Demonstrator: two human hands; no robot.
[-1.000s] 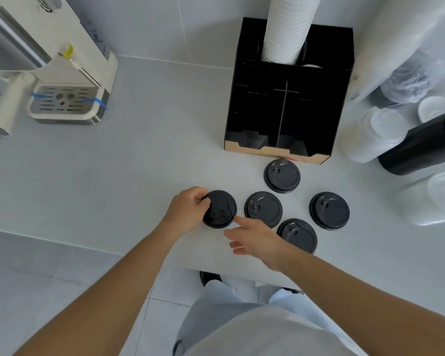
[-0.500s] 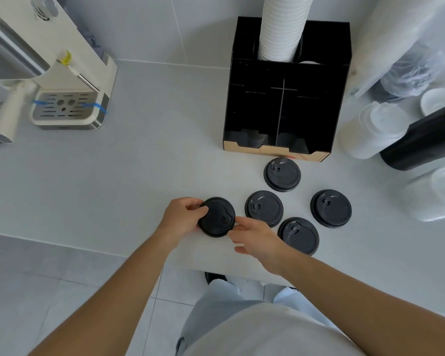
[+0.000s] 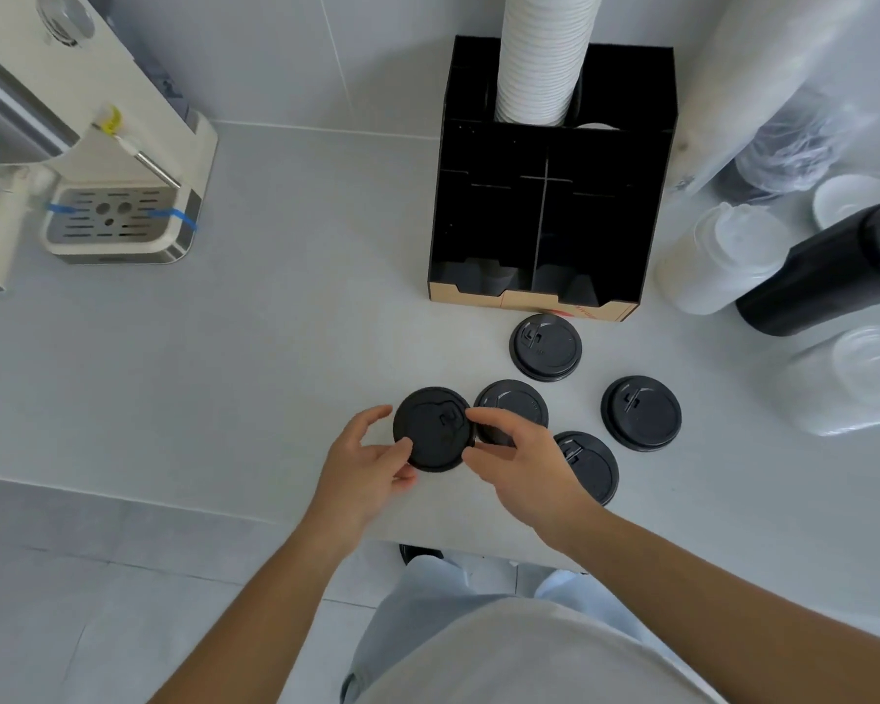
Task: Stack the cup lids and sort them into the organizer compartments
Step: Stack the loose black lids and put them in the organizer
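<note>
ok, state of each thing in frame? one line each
held lid: pinched between both hands, over the counter
left hand: grip on the held lid's left edge
right hand: grip on its right edge
other four lids: flat on the counter, unstacked
organizer: upright, front compartments without lids
cup stack: upright in the organizer's back slot

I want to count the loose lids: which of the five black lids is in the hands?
The leftmost lid, pinched between the left hand and right hand; the other four lie untouched on the counter.

Espresso machine [image 3: 108,160], squeeze bottles [image 3: 717,261], counter [image 3: 275,322]
</note>
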